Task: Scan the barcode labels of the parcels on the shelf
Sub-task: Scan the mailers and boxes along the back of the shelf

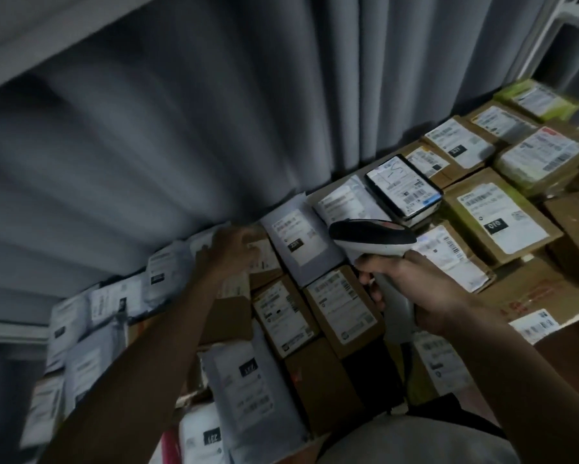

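Dozens of labelled parcels (283, 308) cover the shelf; my right hand (425, 289) grips the barcode scanner (373, 241), left hand (231, 251) rests flat on far mailers (171, 267).

Barcode scanner (371, 237) is gripped by the handle in right hand (412, 289), head aimed over labelled parcels. Left hand (229, 249) is laid on a parcel (264, 259) at the back row, by grey curtain (181, 128). Cardboard boxes and grey mailers are packed side by side.
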